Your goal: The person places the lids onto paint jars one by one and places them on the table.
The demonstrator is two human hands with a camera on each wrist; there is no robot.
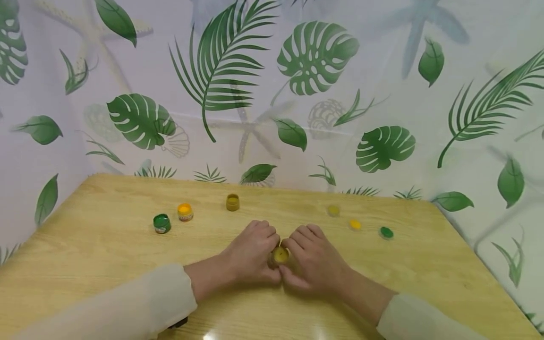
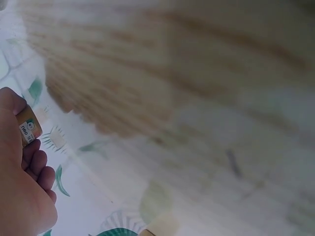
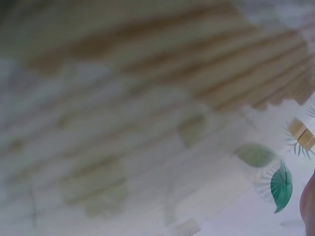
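Both hands meet at a small paint jar with a yellow-brown top, low over the middle of the table. My left hand holds it from the left, thumb at the near side and fingers at the far side. In the left wrist view, a white label shows on the jar between thumb and curled fingers. From the right, the curled fingers and thumb of my right hand grip around the jar's top edge. Only a sliver of the right hand enters the right wrist view.
On the wooden table, an uncapped green paint jar, a yellow one and an olive-brown one stand at the left. Pale olive, yellow and green lids lie at the right. A leaf-patterned curtain hangs behind.
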